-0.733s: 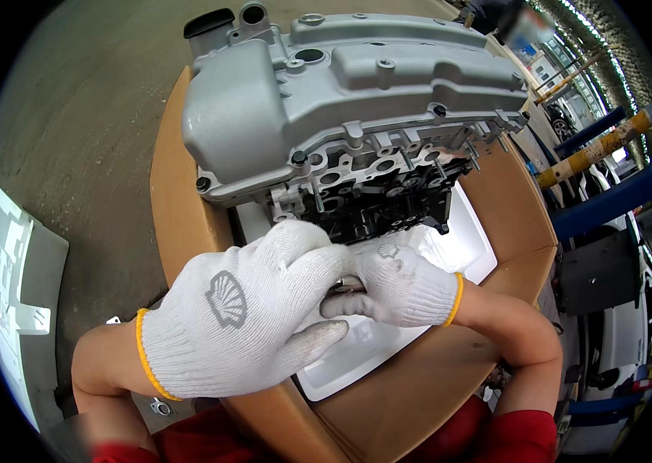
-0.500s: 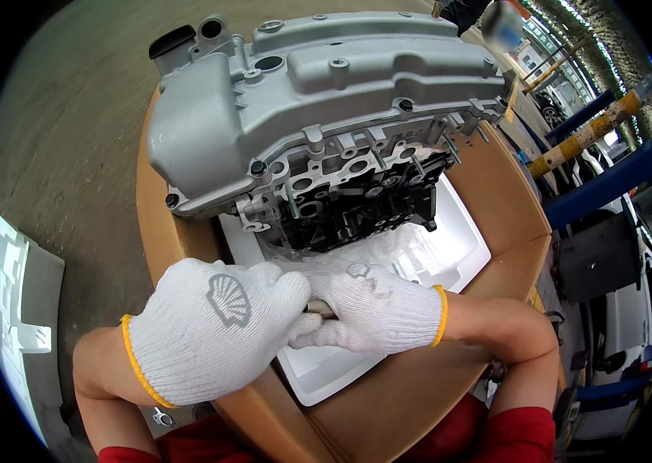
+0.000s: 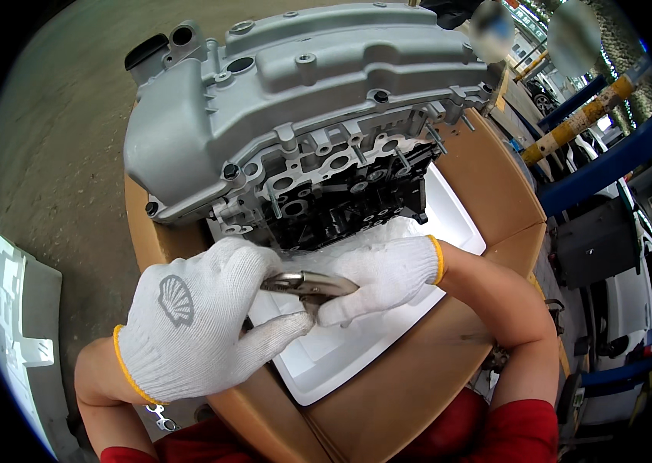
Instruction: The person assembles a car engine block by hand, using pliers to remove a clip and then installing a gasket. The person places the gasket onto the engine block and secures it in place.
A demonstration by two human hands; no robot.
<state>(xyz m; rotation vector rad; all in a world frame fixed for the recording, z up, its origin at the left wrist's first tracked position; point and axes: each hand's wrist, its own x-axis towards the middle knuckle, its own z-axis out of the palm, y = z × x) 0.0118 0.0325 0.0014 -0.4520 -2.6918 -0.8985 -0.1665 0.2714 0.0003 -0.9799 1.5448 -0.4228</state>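
Both of my hands wear white knit gloves with yellow cuffs. Between them is a shiny metal hand tool (image 3: 306, 284) with curved, layered sides; its exact kind is partly hidden by the fingers. My left hand (image 3: 195, 320) grips its left end, the thumb stretched out below. Around the right end, the fingers of my right hand (image 3: 384, 278) are closed. Just beyond the gloves stands an engine (image 3: 279, 100) with a silver-grey cover, a row of ports and studs, and a black lower block. Clear plastic film (image 3: 326, 255) lies between the engine and my hands.
The engine sits in a white foam tray (image 3: 449, 208) inside an open cardboard box (image 3: 495, 177). On the left floor is a white foam piece (image 3: 21, 332). A flat metal gasket (image 3: 160, 418) shows at lower left. Blue lift arms (image 3: 611, 166) and vehicles stand at right.
My hands have drawn slightly apart and the left thumb has opened away, exposing the metal tool that was mostly covered. My right hand has shifted right and upward. The view has moved a little.
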